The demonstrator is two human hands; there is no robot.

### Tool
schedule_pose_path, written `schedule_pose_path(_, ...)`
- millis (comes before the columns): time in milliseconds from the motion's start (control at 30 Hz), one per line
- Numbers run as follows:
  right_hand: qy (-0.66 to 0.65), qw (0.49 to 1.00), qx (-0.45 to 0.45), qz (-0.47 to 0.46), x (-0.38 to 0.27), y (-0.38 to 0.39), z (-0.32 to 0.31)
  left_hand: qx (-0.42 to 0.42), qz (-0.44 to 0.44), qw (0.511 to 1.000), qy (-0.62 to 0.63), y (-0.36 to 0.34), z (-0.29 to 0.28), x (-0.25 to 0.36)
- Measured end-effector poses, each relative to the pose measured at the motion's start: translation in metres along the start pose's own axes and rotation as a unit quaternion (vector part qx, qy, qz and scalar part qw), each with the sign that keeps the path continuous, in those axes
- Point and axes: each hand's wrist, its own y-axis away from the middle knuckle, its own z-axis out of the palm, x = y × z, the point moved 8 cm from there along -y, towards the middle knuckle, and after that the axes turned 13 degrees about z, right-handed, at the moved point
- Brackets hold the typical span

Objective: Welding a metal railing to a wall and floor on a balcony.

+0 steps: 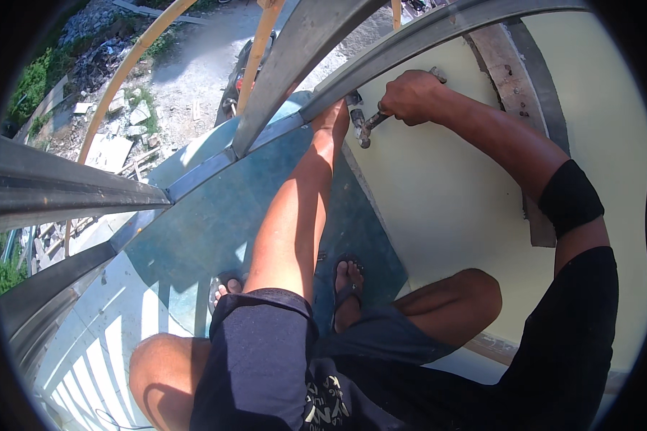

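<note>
My right hand (413,97) is closed round the handle of a hammer (363,129), beside the pale yellow wall. The hammer's metal head is just to the right of my left hand (330,121), and the handle's butt sticks out behind my fist. My left arm reaches forward to the grey metal rail (402,59) where it meets the wall. The rail hides my left fingers, so their grip cannot be made out. A small dark piece (353,98) shows between the left hand and the wall, too small to name.
Grey metal posts (287,68) rise along the balcony edge at front and left. Bamboo poles (133,65) stand outside them. Far below are rubble (126,118) and a parked motorbike (238,79). Blue-green floor (215,194) lies under my sandalled feet. A brownish strip (506,68) crosses the wall (453,187).
</note>
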Motion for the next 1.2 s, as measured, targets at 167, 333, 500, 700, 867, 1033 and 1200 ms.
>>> schedule_pose_path(167,0.023,0.999,0.017,0.038,0.004,-0.002,0.0,0.035,0.0,0.999,0.01,-0.001,-0.006,0.001)
schedule_pose_path(333,0.003,0.998,0.05,0.041,0.006,-0.004,-0.008,-0.03,0.012,0.999,-0.043,-0.002,-0.002,0.007)
schedule_pose_path(500,0.005,0.995,0.072,0.068,0.013,-0.007,-0.022,0.01,-0.012,1.0,-0.002,-0.003,-0.007,0.003)
schedule_pose_path(700,0.039,0.999,-0.007,0.0,0.001,-0.003,-0.015,0.018,-0.052,0.998,0.04,-0.001,0.003,-0.011)
schedule_pose_path(867,0.038,0.998,0.029,0.051,0.01,-0.009,-0.019,-0.002,-0.014,1.0,-0.009,-0.001,0.007,-0.011)
schedule_pose_path(1033,0.025,1.0,-0.007,0.014,0.007,-0.007,-0.007,0.053,-0.01,0.998,0.032,0.001,0.002,-0.011)
schedule_pose_path(1200,-0.006,0.998,0.034,0.057,0.013,-0.007,-0.01,0.04,-0.019,0.999,0.022,0.0,0.007,-0.016)
